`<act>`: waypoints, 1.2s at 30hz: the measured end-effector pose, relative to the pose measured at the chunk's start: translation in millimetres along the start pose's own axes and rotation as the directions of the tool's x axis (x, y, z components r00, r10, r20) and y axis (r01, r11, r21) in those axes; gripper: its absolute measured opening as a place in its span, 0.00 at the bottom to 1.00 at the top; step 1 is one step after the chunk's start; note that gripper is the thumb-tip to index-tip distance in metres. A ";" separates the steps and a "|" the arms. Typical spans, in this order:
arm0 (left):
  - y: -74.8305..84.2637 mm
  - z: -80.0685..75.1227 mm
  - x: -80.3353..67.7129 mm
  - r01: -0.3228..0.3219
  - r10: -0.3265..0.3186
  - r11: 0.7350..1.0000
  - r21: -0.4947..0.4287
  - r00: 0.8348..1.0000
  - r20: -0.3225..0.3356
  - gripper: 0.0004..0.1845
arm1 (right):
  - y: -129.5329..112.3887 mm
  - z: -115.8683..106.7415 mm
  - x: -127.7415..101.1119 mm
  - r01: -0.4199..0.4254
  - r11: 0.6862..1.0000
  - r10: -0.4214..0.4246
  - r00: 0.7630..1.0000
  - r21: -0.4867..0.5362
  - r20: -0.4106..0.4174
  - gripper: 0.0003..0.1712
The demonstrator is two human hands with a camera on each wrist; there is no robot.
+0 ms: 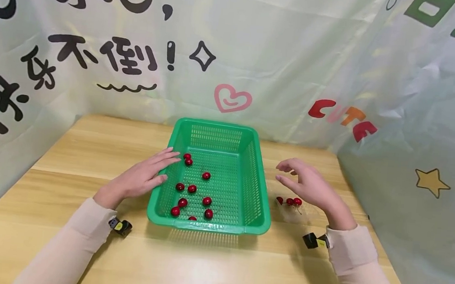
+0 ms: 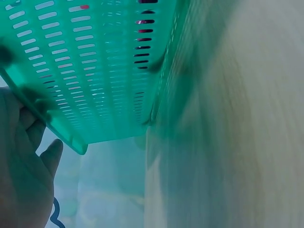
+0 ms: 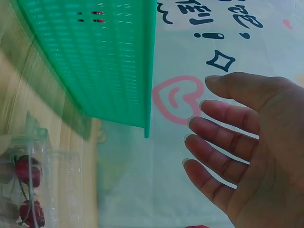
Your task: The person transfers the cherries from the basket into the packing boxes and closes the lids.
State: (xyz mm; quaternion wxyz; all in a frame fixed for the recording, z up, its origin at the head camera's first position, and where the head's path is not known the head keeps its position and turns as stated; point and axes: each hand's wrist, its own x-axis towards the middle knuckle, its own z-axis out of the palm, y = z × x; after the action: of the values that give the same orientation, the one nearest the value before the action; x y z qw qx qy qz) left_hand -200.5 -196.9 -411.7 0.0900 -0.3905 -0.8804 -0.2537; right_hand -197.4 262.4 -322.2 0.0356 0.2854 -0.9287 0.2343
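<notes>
A green plastic basket [image 1: 226, 228] with slotted walls stands mid-table, several red cherries [image 1: 206, 176] scattered over its left and front floor. My left hand [image 1: 143, 175] lies at the basket's left rim, fingers extended over the edge; in the left wrist view the hand [image 2: 23, 161] is beside the rim. To the right of the basket, my right hand [image 1: 309, 183] hovers with relaxed, spread fingers and nothing in them. Below it sits a clear plastic box [image 3: 64, 190] holding a few more cherries [image 3: 28, 171], partly hidden by that hand in the head view.
The wooden table [image 1: 112, 253] runs back to a pale printed cloth [image 1: 283, 65] hung behind and along both sides. Small black cameras [image 1: 316, 241] are strapped at both wrists. The basket's high walls rise between the two hands.
</notes>
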 end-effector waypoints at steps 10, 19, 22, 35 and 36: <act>1.8 -4.5 4.5 0.001 -0.001 1.000 0.009 1.000 0.000 0.27 | -14.6 -7.3 11.9 0.007 1.000 -0.007 1.000 -0.012 -0.017 0.17; 1.1 -2.8 2.7 -0.008 0.008 1.000 0.008 1.000 -0.008 0.27 | -25.3 -6.0 8.6 0.022 1.000 -0.022 1.000 -0.003 -0.011 0.16; 2.0 -1.2 2.5 -0.011 0.011 1.000 0.003 1.000 -0.011 0.27 | -23.9 -4.1 5.1 0.011 1.000 -0.011 1.000 0.000 -0.009 0.16; -1.0 -1.2 4.2 -0.012 0.012 1.000 -0.004 1.000 -0.024 0.27 | -39.0 -8.1 27.2 0.078 0.997 -0.078 0.997 -0.010 0.010 0.18; -0.9 -1.2 3.4 -0.011 0.011 1.000 -0.005 1.000 -0.020 0.27 | -40.6 -6.9 30.1 0.085 0.996 -0.084 0.996 -0.007 0.014 0.18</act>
State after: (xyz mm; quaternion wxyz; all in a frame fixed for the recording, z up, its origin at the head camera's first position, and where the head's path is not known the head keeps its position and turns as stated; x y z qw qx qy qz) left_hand -203.5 -195.9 -409.8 0.0993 -0.3928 -0.8767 -0.2595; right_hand -200.8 220.5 -293.2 0.0402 0.3259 -0.9168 0.2272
